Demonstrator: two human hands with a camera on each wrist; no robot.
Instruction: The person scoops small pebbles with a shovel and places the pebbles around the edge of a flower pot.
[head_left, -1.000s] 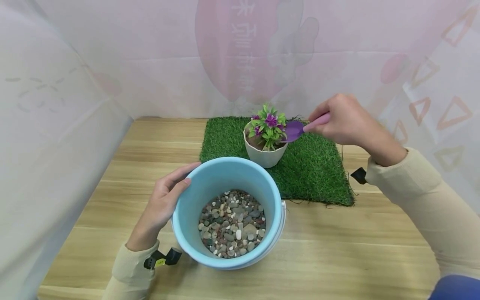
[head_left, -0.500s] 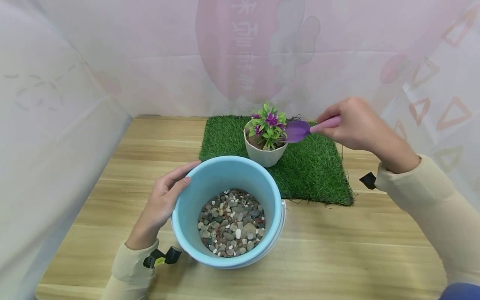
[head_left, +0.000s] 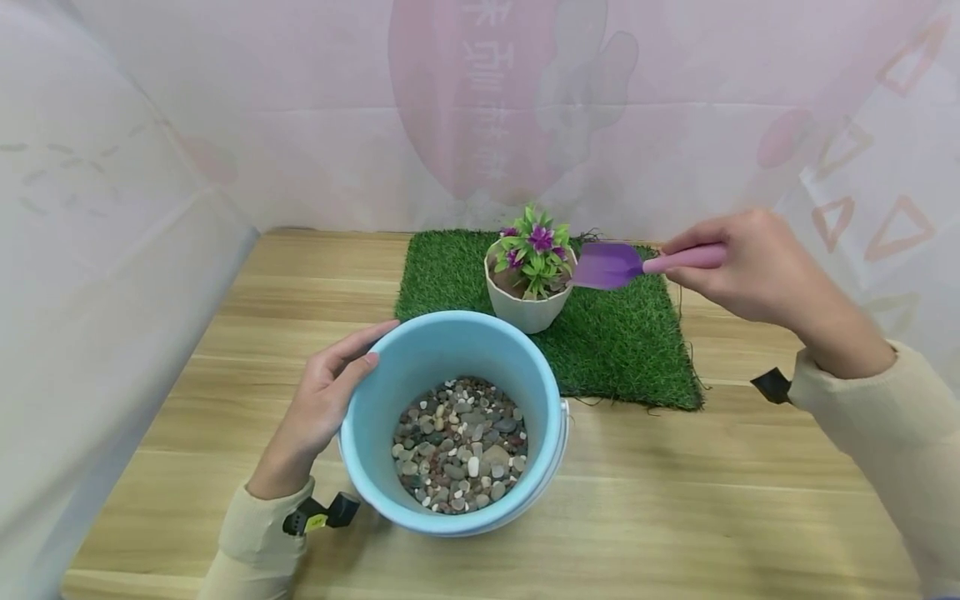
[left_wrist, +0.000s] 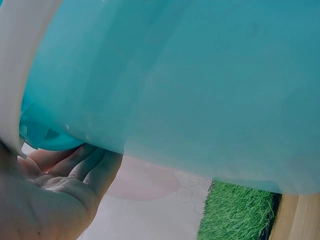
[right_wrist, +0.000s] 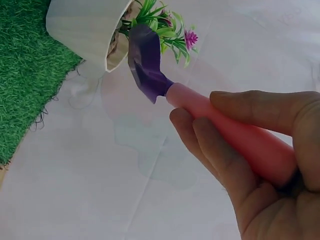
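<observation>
The bucket (head_left: 450,350) looks smooth plastic, the table (head_left: 675,500) wood.

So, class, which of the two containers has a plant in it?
The white pot, with purple flowers above its rim; the light-blue bucket, with the left hand on its rim, holds pebbles.

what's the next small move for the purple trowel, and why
Probably swing the trowel over the light-blue bucket: the trowel's purple blade, near the flowerpot, shows no pebbles on it, pebbles cover the bucket's bottom, and the left grip rests against the bucket, which should help steady it.
</observation>
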